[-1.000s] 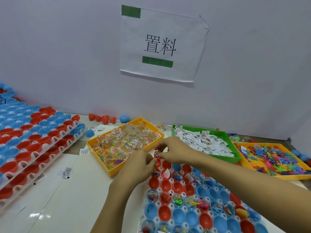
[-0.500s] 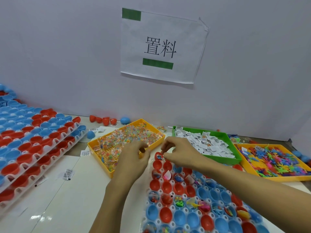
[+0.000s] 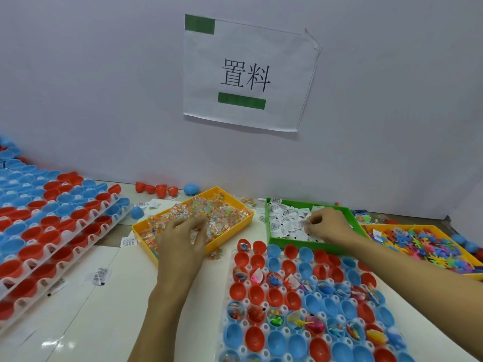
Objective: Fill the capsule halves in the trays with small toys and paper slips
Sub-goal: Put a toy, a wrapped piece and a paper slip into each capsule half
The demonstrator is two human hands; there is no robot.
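Reaching left hand (image 3: pixel 183 239) into yellow bin (image 3: pixel 230 231), right hand (image 3: pixel 326 224) pinching paper slips (image 3: pixel 287 223)

a plain pale lavender-grey wall (image 3: pixel 104 87) fills the upper view. a white paper sign (image 3: pixel 248 74) with black characters and two green bars hangs on it, one corner curled. below runs a glossy white tabletop (image 3: pixel 86 317) catching soft overhead light.

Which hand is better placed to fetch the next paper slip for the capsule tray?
The right hand: it is already in the green bin of paper slips, fingers curled onto them. The left hand is over the yellow bin of bagged toys, farther from the slips.
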